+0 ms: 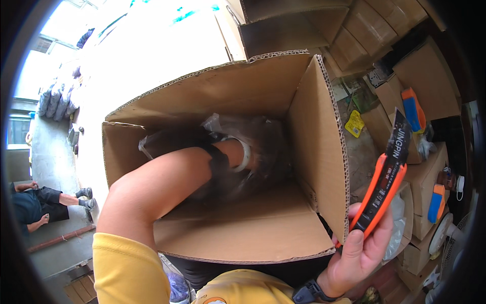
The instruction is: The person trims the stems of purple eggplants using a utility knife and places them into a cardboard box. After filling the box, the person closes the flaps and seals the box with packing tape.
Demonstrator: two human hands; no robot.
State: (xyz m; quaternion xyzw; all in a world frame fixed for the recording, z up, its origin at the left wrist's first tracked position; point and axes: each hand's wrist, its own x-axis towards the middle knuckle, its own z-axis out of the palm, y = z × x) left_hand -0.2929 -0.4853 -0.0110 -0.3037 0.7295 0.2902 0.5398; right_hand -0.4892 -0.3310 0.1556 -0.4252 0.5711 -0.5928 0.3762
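An open cardboard box (243, 231) stands before me with its flaps raised. My left arm reaches deep into it, among clear plastic film (262, 129). Blurred and shadowed, my left hand (258, 159) lies past a white ring-shaped thing (245, 155) at the wrist; its fingers cannot be made out. Outside the box's right flap, my right hand (364, 243) grips an orange and black utility knife (379, 190), whose broad black end with lettering points up. The right hand's fingers are beside the flap's lower corner.
More cardboard boxes (364, 49) are stacked at the upper right and right. Blue and orange tape dispensers (413, 110) rest on boxes there, near a yellow packet (354, 123) and a fan (455, 231). Another person (38, 205) is at the far left, near a reddish pole (60, 238).
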